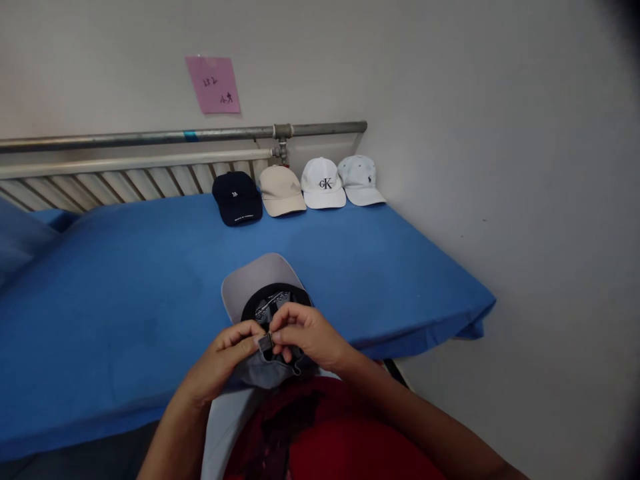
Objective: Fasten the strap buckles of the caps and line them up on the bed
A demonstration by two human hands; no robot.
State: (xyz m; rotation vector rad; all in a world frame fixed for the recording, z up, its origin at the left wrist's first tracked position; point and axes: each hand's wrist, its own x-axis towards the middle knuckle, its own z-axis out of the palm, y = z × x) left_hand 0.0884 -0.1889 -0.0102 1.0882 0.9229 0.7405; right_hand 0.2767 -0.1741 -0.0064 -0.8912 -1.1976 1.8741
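A blue cloth (150, 287) covers the bench (400, 267), smooth over most of the top, bunched at the near right corner and hanging over the near edge. Pale plain walls (525, 167) meet in a corner behind it. Along the back runs a grey metal pipe (140, 139) with a band of blue tape (191, 136), and below it a ribbed radiator (135, 183); a pink sheet of paper (213, 85) with handwriting is stuck above. Four caps stand in a row at the far side, peaks toward the person: a navy cap (237, 198), a beige cap (281, 190), a white cap (323, 183) with black lettering, and a pale blue cap (361, 180). They hide part of the radiator's right end. At the near edge, well apart from that row, a grey cap (263, 283) is turned with its dark inside showing and its peak pointing away; whether it rests on the cloth or is held above it, I cannot tell. The left hand (220, 360) is clamped, thumb against fingers, on its back strap (265, 343). The right hand (310, 337) reaches across the opening, thumb and forefinger pinched at the strap's small buckle (271, 338), covering part of the lining. The person's red garment (360, 440) fills the foreground below.
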